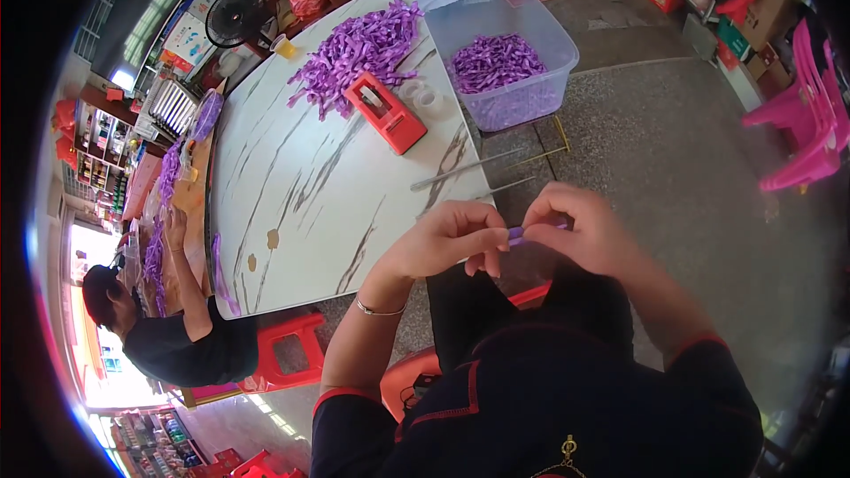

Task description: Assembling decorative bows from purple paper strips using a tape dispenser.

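Marble-patterned white tabletop fills the scene beyond the fingers, its near edge curving just ahead of the two hands, which work out over the speckled floor rather than above the table. Farther beyond the fingers, at the table's far corner, stands a clear plastic bin part-filled with purple pieces, and next to it, on the tabletop, a loose heap of purple ribbon strips with a red tape dispenser on its near side. Two thin metal rods lie across the table edge, between that clutter and the hands. At the table's left side a second person in a dark top leans over more purple material, well apart from the work here. The left hand and the right hand meet thumb to thumb on a small purple ribbon strip — both sets of fingertips are pinched closed on it, the left on its left end, the right on its right end. The strip's long axis runs roughly left to right between the two pinches, only a short stretch showing — neither hand is clearly nearer. Nothing stands between fingers and strip; the rods are the closest loose objects.
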`<state>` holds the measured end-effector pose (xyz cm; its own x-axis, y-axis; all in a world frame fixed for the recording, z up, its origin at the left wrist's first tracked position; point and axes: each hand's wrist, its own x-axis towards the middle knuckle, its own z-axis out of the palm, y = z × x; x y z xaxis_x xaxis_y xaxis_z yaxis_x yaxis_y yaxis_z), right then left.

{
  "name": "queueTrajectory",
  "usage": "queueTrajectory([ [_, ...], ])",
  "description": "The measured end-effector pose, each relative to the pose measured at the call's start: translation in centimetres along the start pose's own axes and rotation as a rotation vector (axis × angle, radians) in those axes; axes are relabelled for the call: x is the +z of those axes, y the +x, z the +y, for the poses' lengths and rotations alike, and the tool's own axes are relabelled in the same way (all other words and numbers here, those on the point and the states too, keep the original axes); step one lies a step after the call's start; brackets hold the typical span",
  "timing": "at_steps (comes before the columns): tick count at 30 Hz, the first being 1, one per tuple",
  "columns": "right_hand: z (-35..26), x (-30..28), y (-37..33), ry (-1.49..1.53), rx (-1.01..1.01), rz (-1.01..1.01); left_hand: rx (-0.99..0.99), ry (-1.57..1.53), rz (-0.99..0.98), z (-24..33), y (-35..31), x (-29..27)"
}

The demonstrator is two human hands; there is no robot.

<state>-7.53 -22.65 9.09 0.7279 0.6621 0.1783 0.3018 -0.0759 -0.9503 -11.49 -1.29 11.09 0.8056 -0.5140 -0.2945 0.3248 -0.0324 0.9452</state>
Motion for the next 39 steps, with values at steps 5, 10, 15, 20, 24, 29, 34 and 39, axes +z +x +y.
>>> queueTrajectory([
  [5, 1.2, -0.8, 0.1, 0.649, 0.424, -0.419, 0.129, 0.238, -0.096, 0.6, -0.2, 0.0],
  [10, 0.2, -0.4, 0.1, 0.566, 0.278, -0.224, 0.115, 0.098, -0.063, -0.4, 0.0, -0.4],
  [15, -0.1, -0.7, 0.3, 0.392, 0.268, -0.304, 0.079, 0.050, -0.079, -0.5, 0.4, -0.8],
  [20, 0.6, -1.0, 0.7, 0.462, 0.362, -0.384, 0.086, 0.092, -0.120, -0.5, 0.9, -1.1],
  [24, 0.8, -0.9, 0.9, 0.371, 0.262, -0.351, 0.067, 0.070, -0.128, -0.7, 1.3, -1.5],
  [29, 2.9, -1.3, 1.1, 0.714, 0.483, -0.497, 0.119, 0.154, -0.263, -1.1, 2.0, -2.1],
  [34, 5.4, -1.1, 0.7, 1.013, 0.580, -0.454, 0.086, 0.101, -0.248, -1.9, 2.7, -2.8],
  [39, 7.6, -2.9, 0.2, 0.935, 0.580, -0.273, 0.153, 0.317, -0.089, -3.1, 4.0, -3.3],
])
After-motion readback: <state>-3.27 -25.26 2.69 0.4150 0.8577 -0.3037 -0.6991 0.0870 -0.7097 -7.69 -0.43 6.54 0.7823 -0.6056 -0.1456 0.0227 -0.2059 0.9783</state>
